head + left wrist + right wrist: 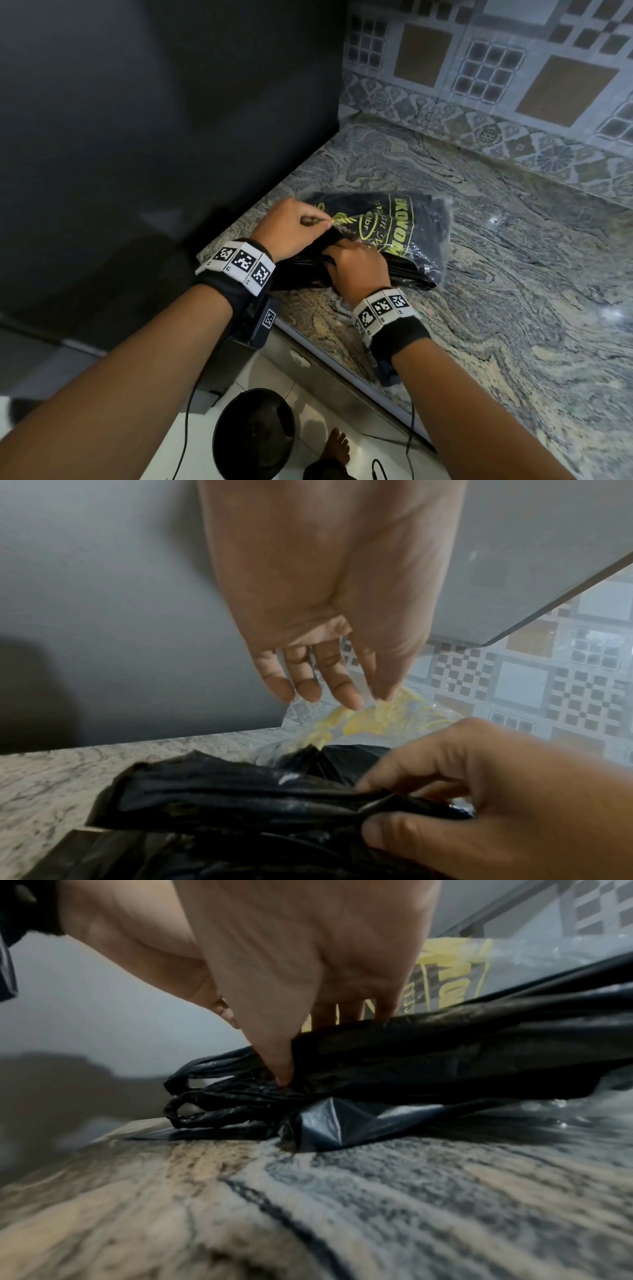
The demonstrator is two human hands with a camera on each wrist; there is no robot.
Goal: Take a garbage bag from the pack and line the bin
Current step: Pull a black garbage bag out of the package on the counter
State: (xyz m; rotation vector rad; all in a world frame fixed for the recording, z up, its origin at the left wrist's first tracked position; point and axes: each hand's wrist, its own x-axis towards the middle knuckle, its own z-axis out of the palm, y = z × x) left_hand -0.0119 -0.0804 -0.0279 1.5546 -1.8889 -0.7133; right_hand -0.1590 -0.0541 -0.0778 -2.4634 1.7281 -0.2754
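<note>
Black, glossy film spills from the open mouth of the clear plastic pack with yellow lettering (394,233), which lies on the swirled grey-and-tan stone surface (513,308) near its front edge. The pack's long axis runs from about 7 o'clock to 1 o'clock in the head view, its mouth pointing back toward the person at 7 o'clock.

The left hand (291,233) sits at the pack's 9 o'clock side, thumb and forefinger pressed together on the clear wrapper's lip, holding it up and back; its other fingers (301,685) hang loosely straight. The right hand (356,270) is at the mouth itself, fingers curled round the folded black garbage bag (240,796), thumb on top and fingers beneath in the left wrist view. In the right wrist view the bag's looped handles (205,1096) trail toward 9 o'clock, resting on the surface.

Judging from this, the bag is partly out of the pack, and the right hand is the nearer one to draw it free along the pack's axis toward 7 o'clock, while the left steadies the wrapper.

On the floor below, at 6 o'clock, stands the round black bin (253,435), with no liner visible.
</note>
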